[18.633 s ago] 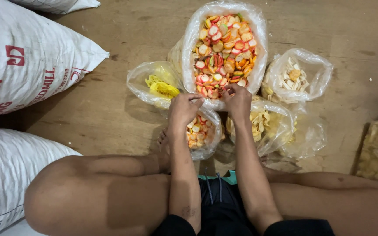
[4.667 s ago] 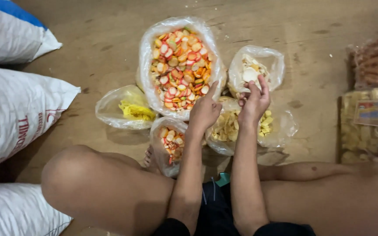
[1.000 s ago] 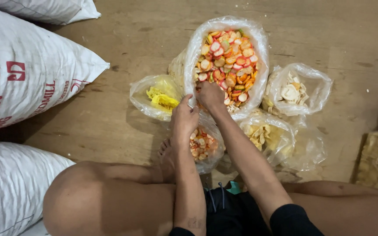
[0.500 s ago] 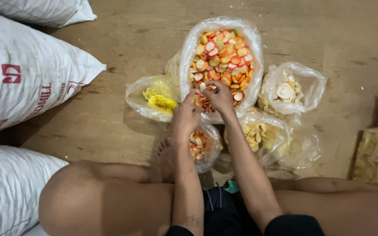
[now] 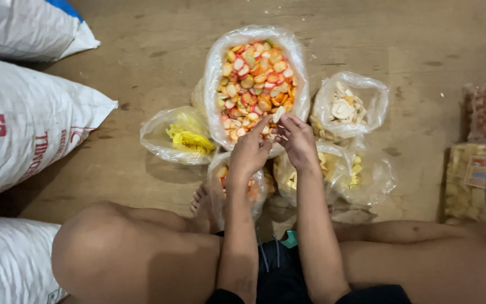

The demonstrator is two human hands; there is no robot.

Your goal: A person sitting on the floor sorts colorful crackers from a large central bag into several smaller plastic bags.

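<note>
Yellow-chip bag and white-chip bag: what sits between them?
In the head view, the big bag of mixed coloured chips lies between the yellow-chip bag and the white-chip bag.

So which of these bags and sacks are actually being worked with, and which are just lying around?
In use:
- left hand and right hand, together pinching a pale round cracker
- big clear plastic bag of mixed red, orange and green crackers
- smaller clear bags of sorted pieces: white, yellow

Lying about:
- white woven sacks
- packaged snacks at the right edge

We took it for a storeroom or small snack-packing space: bare concrete floor [image 5: 412,39], stacked white woven sacks [image 5: 29,124], open plastic bags of coloured crackers [image 5: 254,79], sealed packets [image 5: 479,186] alongside.
</note>
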